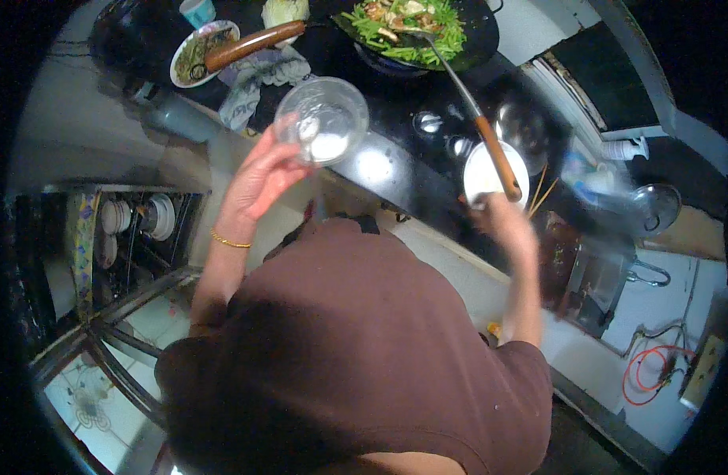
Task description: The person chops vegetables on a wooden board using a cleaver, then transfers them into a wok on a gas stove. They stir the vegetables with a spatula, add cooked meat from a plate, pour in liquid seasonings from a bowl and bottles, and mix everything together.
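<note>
My left hand (pixel 272 169) holds a clear round bowl (pixel 323 122) by its left side, over the front edge of the dark counter. At the right, my blurred right hand (pixel 500 219) is at the near rim of a white bowl (pixel 485 169); whether it grips the bowl is unclear. A spatula (pixel 485 133) with a wooden handle passes over that bowl, its metal head resting in the wok (pixel 485 35). Green stalks and pale and brown pieces (pixel 399 24) lie in the wok, which sits on the stove.
An oval dish (pixel 182 53) of greens stands at the upper left, with a brown wooden handle (pixel 254 44) across it. Near it are a crumpled plastic bag (pixel 245 89), a cabbage (pixel 285 12) and a blue-white cup (pixel 197 12). Chopsticks (pixel 542 190) lie right of the white bowl, before a sink (pixel 601 279).
</note>
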Demonstrator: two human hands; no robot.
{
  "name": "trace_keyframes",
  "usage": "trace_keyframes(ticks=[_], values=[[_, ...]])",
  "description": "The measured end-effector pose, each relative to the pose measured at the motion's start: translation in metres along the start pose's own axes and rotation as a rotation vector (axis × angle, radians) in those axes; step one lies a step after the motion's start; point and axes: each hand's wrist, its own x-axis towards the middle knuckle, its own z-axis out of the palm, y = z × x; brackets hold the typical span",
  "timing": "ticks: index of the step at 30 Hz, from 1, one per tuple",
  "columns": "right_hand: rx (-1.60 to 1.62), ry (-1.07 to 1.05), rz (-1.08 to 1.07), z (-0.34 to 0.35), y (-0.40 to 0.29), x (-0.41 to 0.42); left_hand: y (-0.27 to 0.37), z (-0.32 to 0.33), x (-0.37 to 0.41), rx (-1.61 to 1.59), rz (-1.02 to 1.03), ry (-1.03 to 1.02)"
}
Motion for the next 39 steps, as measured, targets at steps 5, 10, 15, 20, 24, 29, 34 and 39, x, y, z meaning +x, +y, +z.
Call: trace_keyframes(ticks=[5,10,15,20,24,29,34,39], values=[[0.637,0.184,-0.631,0.036,-0.116,-0.003,-0.045,0.018,0.014,0.029,0.056,0.053],[0.828,0.414,-0.928,0.049,-0.141,0.03,-0.051,0.027,0.014,0.041,0.162,0.078],[1.046,0.453,-0.745,0.031,-0.142,0.016,-0.039,0.008,0.006,0.223,0.26,0.048],[0.771,0.678,-0.814,0.014,-0.135,0.026,-0.033,-0.002,0.017,0.281,0.314,0.045],[0.836,0.53,-0.754,0.008,-0.134,0.043,-0.02,-0.016,0.018,0.375,0.286,0.008],[1.311,0.201,-0.571,0.029,-0.138,0.069,0.006,-0.02,0.011,0.549,0.137,0.012],[1.592,0.082,-0.441,0.077,-0.153,0.091,0.024,-0.023,0.012,0.58,0.024,0.092],[1.821,-0.033,-0.33,0.097,-0.172,0.095,0.046,-0.022,0.013,0.623,-0.09,0.116]])
